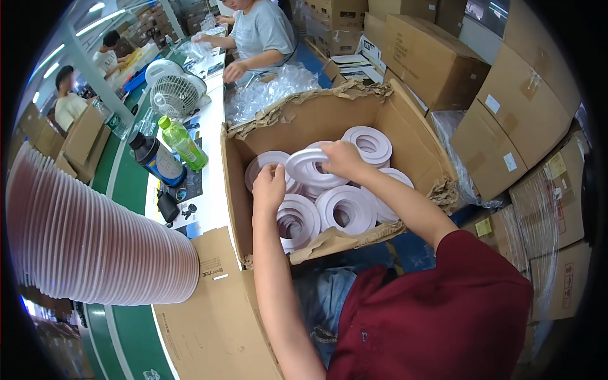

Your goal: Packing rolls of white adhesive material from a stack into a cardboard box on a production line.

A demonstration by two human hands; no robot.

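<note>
The open-topped cardboard box (405, 136) lets hands drop in from above; its torn walls fence the sides, and stacked white rings (345, 209) (several columns) crowd the floor.

A packing workshop: stacked cartons (437, 60), green workbench (130, 183), seated workers.

Single view: head-worn fisheye, left of a pair, looking steeply down and forward from close above an open cardboard box (405, 136) of white rings. Forearms enter from the lower edge. Straight edges bow toward the dark circular rim; workbench (212, 171) runs away at upper left.
</note>
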